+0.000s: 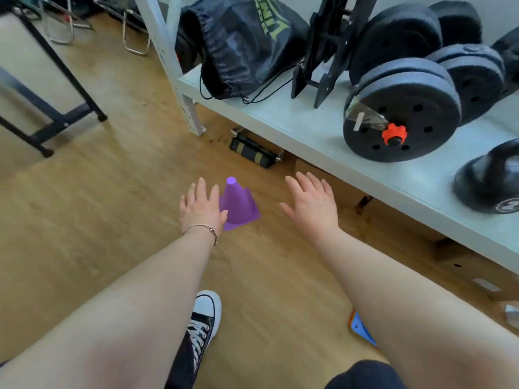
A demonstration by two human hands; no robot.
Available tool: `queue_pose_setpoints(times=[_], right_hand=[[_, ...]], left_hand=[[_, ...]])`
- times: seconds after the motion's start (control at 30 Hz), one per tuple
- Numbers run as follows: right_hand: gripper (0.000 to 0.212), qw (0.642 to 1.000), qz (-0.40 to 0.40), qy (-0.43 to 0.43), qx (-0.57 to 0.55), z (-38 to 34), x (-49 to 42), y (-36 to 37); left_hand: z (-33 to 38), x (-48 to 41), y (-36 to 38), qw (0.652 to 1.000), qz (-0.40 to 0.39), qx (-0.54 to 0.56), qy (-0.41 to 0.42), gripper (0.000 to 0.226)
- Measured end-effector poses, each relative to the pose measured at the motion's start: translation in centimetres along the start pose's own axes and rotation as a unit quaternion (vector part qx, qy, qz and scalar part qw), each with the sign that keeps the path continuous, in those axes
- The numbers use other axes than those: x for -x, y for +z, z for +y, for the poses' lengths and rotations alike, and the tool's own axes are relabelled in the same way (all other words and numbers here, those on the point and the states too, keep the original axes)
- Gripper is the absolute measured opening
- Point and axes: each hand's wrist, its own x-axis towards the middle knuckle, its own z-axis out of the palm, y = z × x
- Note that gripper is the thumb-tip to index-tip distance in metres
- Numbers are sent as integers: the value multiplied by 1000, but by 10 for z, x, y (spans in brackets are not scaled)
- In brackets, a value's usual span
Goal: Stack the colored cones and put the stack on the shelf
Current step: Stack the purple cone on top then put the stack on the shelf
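Note:
A purple cone (238,204) stands upright on the wooden floor in the middle of the head view. My left hand (200,207) is spread flat just left of it, fingers apart, its thumb side touching or nearly touching the cone's base. My right hand (310,202) hovers open to the right of the cone, a hand's width away, holding nothing. The pale shelf (331,136) runs along the right, above the floor. Below my right forearm a blue and orange piece (361,329) shows on the floor, mostly hidden by the arm.
On the shelf sit a black drawstring bag (241,43), a black folding stand (328,46), black dumbbell plates (398,113) and a kettlebell (488,183). A black strapped bar (254,151) lies under the shelf. A black table leg (60,80) stands at left. My sneaker (205,315) is below.

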Motion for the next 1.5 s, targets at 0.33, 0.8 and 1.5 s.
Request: queue_pose_setpoints(times=[0.33,0.8,1.5], right_hand=[[63,996,-82,11,-15,-27,-45,50],[86,952,-303,-46,-16,-48,-159,105],[78,936,-324,21,-138,10,-76,129]], left_hand=[[-18,-24,43,996,-82,29,-12,73],[-18,-94,98,967,-249,55,-16,66],[29,-42,112,937,-287,197,1,46]])
